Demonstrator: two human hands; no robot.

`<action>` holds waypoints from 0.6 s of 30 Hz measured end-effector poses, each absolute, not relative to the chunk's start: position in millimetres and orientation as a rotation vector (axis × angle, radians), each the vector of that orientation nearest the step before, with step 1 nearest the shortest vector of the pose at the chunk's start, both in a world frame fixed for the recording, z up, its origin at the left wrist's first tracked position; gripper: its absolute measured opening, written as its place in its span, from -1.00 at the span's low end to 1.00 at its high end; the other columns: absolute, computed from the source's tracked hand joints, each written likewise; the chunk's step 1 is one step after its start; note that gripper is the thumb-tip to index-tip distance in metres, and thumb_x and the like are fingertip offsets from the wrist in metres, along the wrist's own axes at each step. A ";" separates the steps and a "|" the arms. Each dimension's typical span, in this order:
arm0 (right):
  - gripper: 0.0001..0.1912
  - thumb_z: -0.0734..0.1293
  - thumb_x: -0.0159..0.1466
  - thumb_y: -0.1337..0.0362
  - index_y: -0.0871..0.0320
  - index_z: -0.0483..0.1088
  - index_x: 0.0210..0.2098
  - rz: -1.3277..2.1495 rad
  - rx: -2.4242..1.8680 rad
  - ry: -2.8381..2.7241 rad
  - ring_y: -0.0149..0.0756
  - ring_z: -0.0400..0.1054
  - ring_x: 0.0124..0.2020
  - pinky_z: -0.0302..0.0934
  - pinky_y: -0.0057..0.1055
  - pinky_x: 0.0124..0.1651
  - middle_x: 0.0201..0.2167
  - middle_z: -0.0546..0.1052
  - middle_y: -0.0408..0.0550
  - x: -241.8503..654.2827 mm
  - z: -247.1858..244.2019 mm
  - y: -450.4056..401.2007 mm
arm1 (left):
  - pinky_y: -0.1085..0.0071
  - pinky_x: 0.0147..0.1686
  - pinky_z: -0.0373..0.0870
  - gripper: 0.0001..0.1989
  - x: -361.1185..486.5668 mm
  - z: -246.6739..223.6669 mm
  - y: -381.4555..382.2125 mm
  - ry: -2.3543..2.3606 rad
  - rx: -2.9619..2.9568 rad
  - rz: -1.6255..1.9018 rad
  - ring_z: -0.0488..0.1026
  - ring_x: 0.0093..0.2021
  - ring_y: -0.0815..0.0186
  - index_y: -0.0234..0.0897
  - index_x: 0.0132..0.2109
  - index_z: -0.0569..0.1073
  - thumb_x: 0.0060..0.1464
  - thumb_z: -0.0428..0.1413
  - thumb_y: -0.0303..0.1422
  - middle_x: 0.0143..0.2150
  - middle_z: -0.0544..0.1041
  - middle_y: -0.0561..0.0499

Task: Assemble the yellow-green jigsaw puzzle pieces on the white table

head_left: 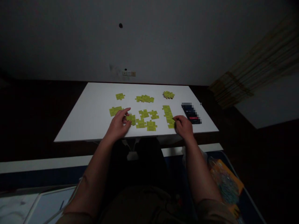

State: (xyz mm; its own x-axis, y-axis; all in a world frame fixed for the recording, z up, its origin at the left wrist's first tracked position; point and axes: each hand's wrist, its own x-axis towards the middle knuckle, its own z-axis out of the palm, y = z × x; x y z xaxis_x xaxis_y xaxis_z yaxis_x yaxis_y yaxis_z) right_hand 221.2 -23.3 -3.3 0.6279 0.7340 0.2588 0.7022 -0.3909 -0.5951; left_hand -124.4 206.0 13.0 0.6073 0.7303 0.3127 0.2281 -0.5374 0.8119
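Yellow-green jigsaw puzzle pieces lie on the white table (77, 124). My left hand (119, 124) is at the left of the pieces, thumb and fingers apart, next to a puzzle piece (132, 119). Just behind it lies a joined pair of pieces (115, 111), partly covered by the fingers. My right hand (184, 126) is curled at the right edge of a joined strip of pieces (168, 114); its fingertips are closed together, and what is between them is too small to tell. Several loose pieces (151, 125) lie between the hands.
Farther back are a single piece (120, 96), an overlapping heap (145, 99) and a stacked pile (168, 94). A dark phone (190, 112) lies to the right. Beside my right arm, a plastic bag (225, 183) rests on the seat. A wall stands behind the table.
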 end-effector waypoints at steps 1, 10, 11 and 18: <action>-0.62 0.21 0.42 0.24 0.10 0.67 -0.03 0.073 -2.157 -1.095 0.06 0.66 0.08 0.45 -0.10 0.21 0.04 0.80 0.19 221.5 -2.6 -23.4 | 0.17 -0.04 0.74 -0.34 -123.3 13.8 206.3 0.764 2.062 0.872 0.57 -0.13 0.26 -0.12 0.51 0.55 0.31 0.29 -0.46 0.18 0.62 -0.13; -0.61 0.22 0.36 0.20 0.10 0.62 0.01 0.120 -2.019 -0.900 0.03 0.63 -0.01 0.44 -0.13 0.17 -0.10 0.80 0.11 223.4 2.4 -26.7 | 0.29 -0.12 0.74 -0.50 -78.3 12.3 180.2 0.744 1.772 0.947 0.59 -0.16 0.27 -0.14 0.32 0.67 0.26 0.36 -0.31 0.13 0.66 -0.10; -0.62 0.23 0.35 0.20 0.09 0.61 0.01 0.131 -2.009 -0.890 0.03 0.63 -0.01 0.44 -0.13 0.17 -0.10 0.80 0.10 223.9 2.4 -27.0 | 0.28 -0.12 0.74 -0.52 -68.4 9.8 173.7 0.741 1.740 0.936 0.60 -0.16 0.26 -0.14 0.29 0.68 0.23 0.37 -0.30 0.12 0.67 -0.10; -0.69 0.32 0.39 0.11 0.05 0.66 -0.04 0.197 -1.960 -0.903 0.02 0.63 -0.11 0.44 -0.14 0.03 -0.16 0.81 0.03 226.6 -2.4 -28.4 | 0.19 0.00 0.78 -0.54 -4.6 -0.3 138.1 0.718 1.574 0.788 0.70 -0.17 0.23 -0.22 0.20 0.70 0.14 0.33 -0.40 0.09 0.76 -0.13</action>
